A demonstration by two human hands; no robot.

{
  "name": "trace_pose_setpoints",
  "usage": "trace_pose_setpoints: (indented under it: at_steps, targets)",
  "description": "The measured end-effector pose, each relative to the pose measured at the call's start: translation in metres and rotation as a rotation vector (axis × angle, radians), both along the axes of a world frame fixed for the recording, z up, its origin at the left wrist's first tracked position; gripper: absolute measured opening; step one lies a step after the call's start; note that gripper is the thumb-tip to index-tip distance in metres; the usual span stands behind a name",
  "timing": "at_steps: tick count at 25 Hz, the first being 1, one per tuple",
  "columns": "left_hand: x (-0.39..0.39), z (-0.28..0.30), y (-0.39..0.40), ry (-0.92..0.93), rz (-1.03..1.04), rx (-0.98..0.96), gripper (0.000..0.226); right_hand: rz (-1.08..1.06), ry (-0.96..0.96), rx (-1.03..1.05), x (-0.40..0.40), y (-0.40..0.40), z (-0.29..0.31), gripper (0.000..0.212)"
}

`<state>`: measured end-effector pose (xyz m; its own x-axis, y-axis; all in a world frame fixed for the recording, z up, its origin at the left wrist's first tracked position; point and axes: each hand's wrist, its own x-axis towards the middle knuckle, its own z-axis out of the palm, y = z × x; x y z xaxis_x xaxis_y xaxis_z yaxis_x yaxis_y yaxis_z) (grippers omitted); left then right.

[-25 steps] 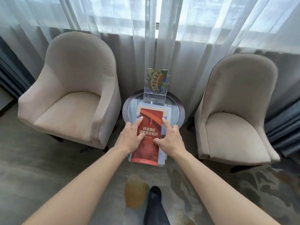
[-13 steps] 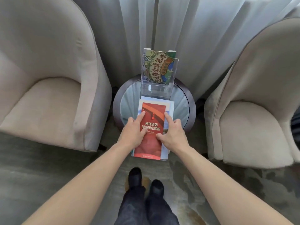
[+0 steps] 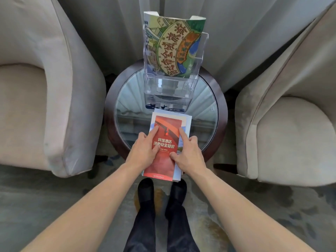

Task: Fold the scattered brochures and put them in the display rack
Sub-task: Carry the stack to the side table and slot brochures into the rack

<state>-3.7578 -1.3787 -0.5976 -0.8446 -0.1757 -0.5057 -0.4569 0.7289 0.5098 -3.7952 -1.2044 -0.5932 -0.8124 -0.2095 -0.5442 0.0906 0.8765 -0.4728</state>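
Observation:
A red folded brochure point(image 3: 166, 128) with white lettering lies on top of a small stack of paler brochures point(image 3: 188, 120) at the near edge of the round glass table point(image 3: 127, 106); the stack overhangs the rim toward me. My left hand point(image 3: 143, 151) presses on the red brochure's left side with forefinger and thumb stretched out. My right hand point(image 3: 188, 153) presses on its right side the same way. Behind the stack stands a clear acrylic display rack point(image 3: 171, 84) with a green illustrated brochure point(image 3: 174, 46) upright in its rear pocket.
A beige armchair point(image 3: 60, 91) stands close on the table's left and another armchair point(image 3: 283, 113) on its right. Grey curtains point(image 3: 245, 33) hang behind. My legs and dark shoes point(image 3: 161, 195) stand on patterned carpet just before the table.
The view has closed in on the table and tilted down, so the rack and brochures look larger. Both hands stay pressed on the red brochure in the same places.

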Motion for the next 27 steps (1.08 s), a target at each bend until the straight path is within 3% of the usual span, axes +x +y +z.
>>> trace_pose_setpoints:
  at_steps: [7,12,15,19,23,27]
  targets:
    - [-0.001,-0.018,0.004,-0.031,0.007,-0.051,0.072,0.071,-0.006,0.033,-0.005,-0.004,-0.019,0.090]
    - [-0.002,-0.016,0.007,0.029,0.009,-0.180,0.073,0.095,0.140,0.148,-0.001,-0.007,-0.015,0.076]
    - [-0.007,-0.013,0.011,0.008,0.219,-0.023,0.056,-0.002,0.176,0.133,0.001,-0.011,-0.011,0.064]
    - [-0.013,-0.013,0.014,-0.062,0.317,0.058,0.030,-0.087,0.026,0.082,0.003,-0.019,-0.011,0.056]
    - [-0.013,-0.012,0.013,0.047,0.395,0.097,0.041,-0.179,-0.015,0.032,-0.003,-0.019,-0.013,0.059]
    - [-0.017,-0.007,0.012,-0.036,0.655,0.364,0.047,-0.284,-0.071,-0.025,-0.010,-0.021,-0.013,0.064]
